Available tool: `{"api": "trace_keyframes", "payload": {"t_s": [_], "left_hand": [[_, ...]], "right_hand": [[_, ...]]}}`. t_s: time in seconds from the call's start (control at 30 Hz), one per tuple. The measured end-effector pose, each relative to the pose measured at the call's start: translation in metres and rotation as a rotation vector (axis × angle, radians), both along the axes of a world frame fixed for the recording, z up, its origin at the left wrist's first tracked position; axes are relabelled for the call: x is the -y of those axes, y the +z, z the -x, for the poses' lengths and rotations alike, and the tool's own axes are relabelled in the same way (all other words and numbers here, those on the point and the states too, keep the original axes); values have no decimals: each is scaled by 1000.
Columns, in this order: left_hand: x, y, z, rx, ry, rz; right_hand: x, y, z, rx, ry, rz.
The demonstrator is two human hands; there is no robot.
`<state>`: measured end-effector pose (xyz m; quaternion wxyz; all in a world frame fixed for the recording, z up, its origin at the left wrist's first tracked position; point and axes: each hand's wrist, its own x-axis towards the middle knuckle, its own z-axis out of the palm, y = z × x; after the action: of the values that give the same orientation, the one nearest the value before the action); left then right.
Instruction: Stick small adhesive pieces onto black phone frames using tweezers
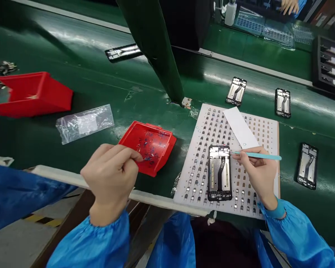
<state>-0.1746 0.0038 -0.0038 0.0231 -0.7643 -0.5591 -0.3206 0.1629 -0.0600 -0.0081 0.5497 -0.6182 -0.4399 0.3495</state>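
My left hand is closed, thumb and index finger pinched together at the near left edge of a red tray; what it holds, if anything, is too small to make out. Small blue and dark bits lie in that tray. In my right hand is a light blue pair of tweezers, its tips pointing left at the upper right edge of a phone frame. This frame lies on a white board covered with rows of small dark parts. A white paper strip rests on the board above my right hand.
More phone frames lie to the right and behind the board. A dark green post rises from the bench behind the tray. Leftward are a clear plastic bag and a red bin. A black slotted tray stands far right.
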Motion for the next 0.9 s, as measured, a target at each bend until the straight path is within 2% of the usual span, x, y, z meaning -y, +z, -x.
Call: {"api": "trace_keyframes", "payload": {"t_s": [0.1, 0.17, 0.27, 0.4, 0.5, 0.67, 0.9], "left_hand": [[-6, -1, -4, 30, 12, -42], [-4, 2, -16, 49, -6, -96], [2, 5, -48, 105, -175, -159], [7, -2, -99, 56, -487, 47], [4, -15, -120, -19, -557, 160], [-1, -27, -123, -62, -576, 258], [-2, -28, -127, -125, -566, 279]], "right_hand": [[-13, -11, 4, -5, -4, 43], [-16, -17, 7, 16, -4, 60], [-15, -20, 11, 57, -23, 71], [-13, -20, 15, 136, -38, 64], [-12, -19, 19, 191, -40, 64], [-15, -17, 22, 196, -27, 66], [-17, -16, 22, 200, -18, 59]]}}
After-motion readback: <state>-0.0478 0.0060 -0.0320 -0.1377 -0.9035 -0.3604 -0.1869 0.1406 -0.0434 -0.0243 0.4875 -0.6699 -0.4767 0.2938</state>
